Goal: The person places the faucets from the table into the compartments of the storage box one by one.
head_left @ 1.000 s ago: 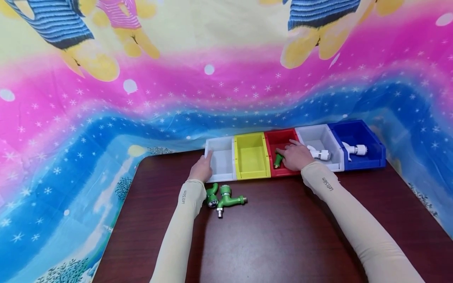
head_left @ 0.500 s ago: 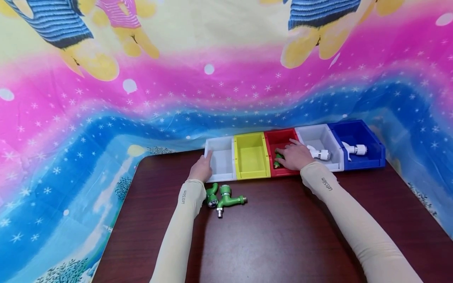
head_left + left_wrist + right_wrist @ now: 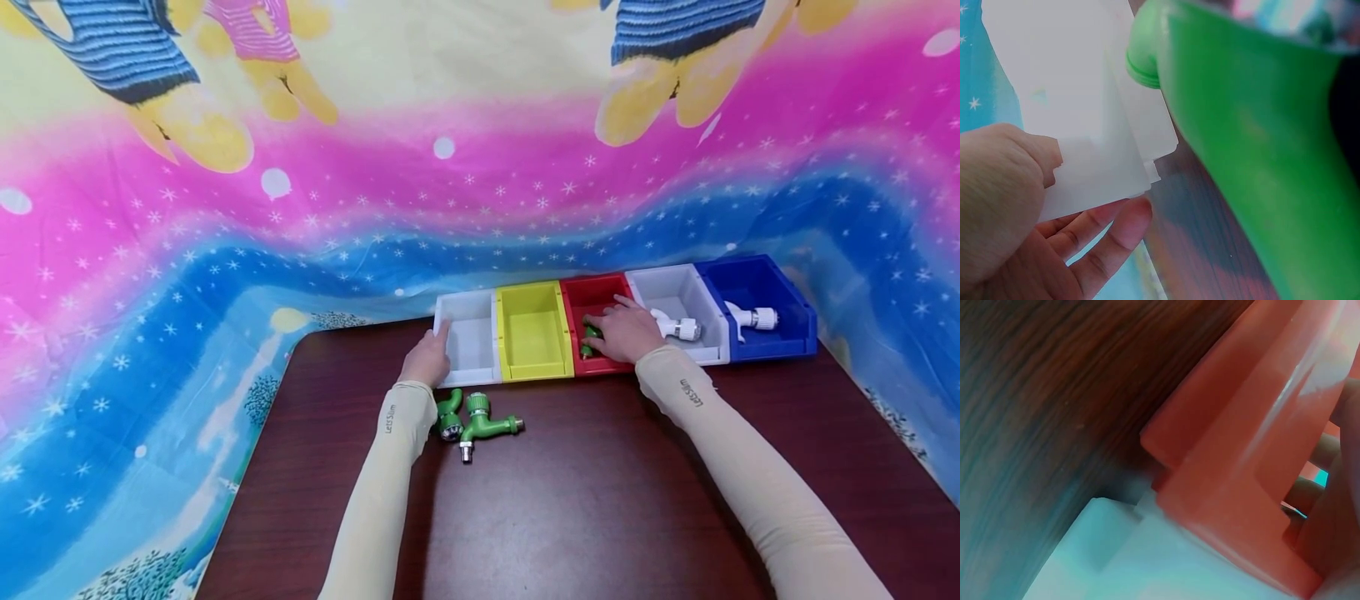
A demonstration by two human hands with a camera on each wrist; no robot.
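My left hand grips the side wall of the leftmost white bin; in the left wrist view the thumb lies over the wall and the fingers are on its outer side. My right hand reaches into the red bin, thumb and forefinger on a green faucet that is partly covered by the hand. In the right wrist view the red wall hides much of the fingers. Two more green faucets, one whole and one partly behind the left sleeve, lie on the table.
A yellow bin stands between the white and red ones. To the right, another white bin and a blue bin each hold a white faucet. The row stands on a dark wooden table before a patterned cloth.
My right thumb and forefinger have closed in around the green faucet in the red bin, covering more of it. The left hand and the bins stay where they were.
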